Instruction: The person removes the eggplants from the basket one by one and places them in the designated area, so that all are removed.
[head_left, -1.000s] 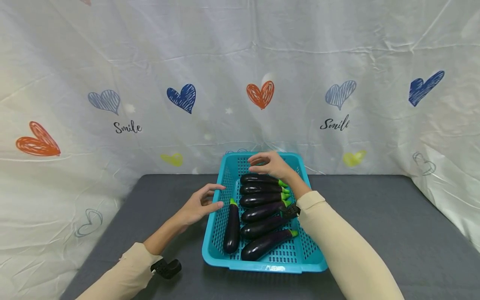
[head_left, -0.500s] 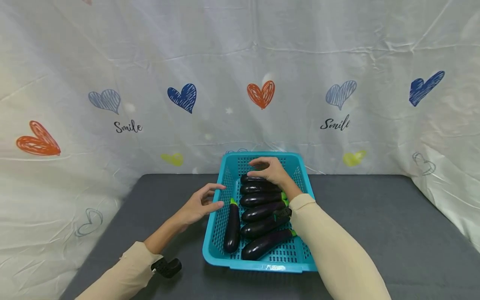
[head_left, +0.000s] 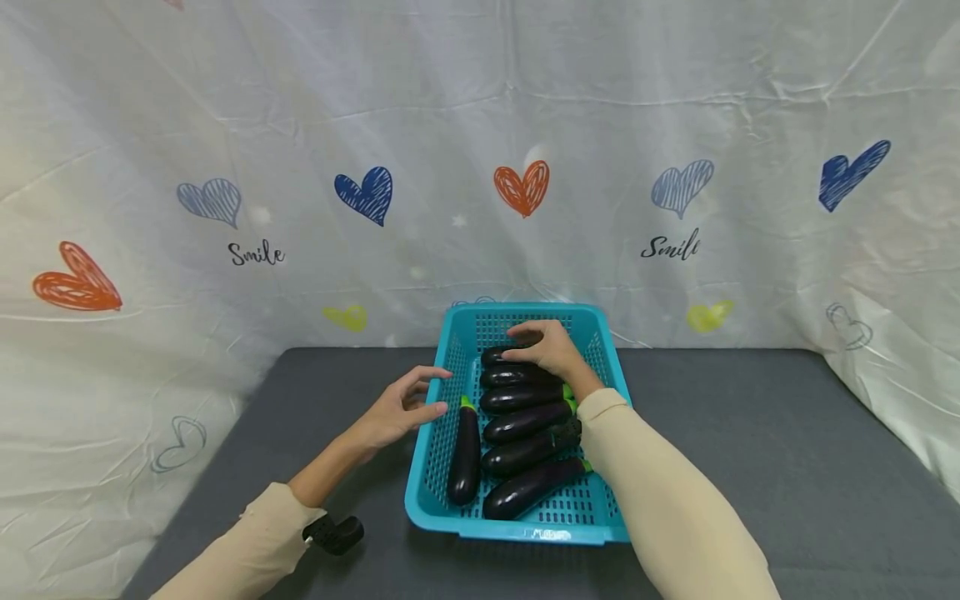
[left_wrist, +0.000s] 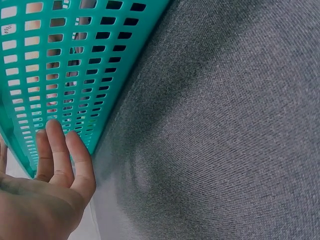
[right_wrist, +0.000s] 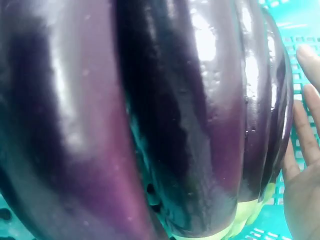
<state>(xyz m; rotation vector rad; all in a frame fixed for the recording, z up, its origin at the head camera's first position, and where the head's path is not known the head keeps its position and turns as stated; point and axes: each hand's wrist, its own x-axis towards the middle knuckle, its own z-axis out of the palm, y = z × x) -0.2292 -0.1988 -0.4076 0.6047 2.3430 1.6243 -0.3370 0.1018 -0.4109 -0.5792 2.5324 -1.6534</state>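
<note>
A turquoise plastic basket (head_left: 418, 492) holds several dark purple eggplants with green caps. Most lie crosswise in a row; one eggplant (head_left: 465, 458) lies lengthwise along the left wall. My right hand (head_left: 553, 348) is over the rearmost eggplant (head_left: 491, 356), its thumb overlapping it in the head view and its fingers beyond. In the right wrist view, the right hand's loosely extended fingers (right_wrist: 306, 130) are beside the row's far side. My left hand (head_left: 392, 412) has relaxed, spread fingers at the basket's left rim. The left wrist view shows those fingers (left_wrist: 60, 150) along the basket's outer wall.
A dark grey cloth (head_left: 750, 450) covers the table beneath the basket. Behind it hangs a pale curtain (head_left: 450, 92) printed with hearts. A black device (head_left: 333, 536) is strapped at the left wrist.
My right hand has come down and towards me onto the rearmost eggplant, and its forearm has shifted left. My left hand stays at the rim.
</note>
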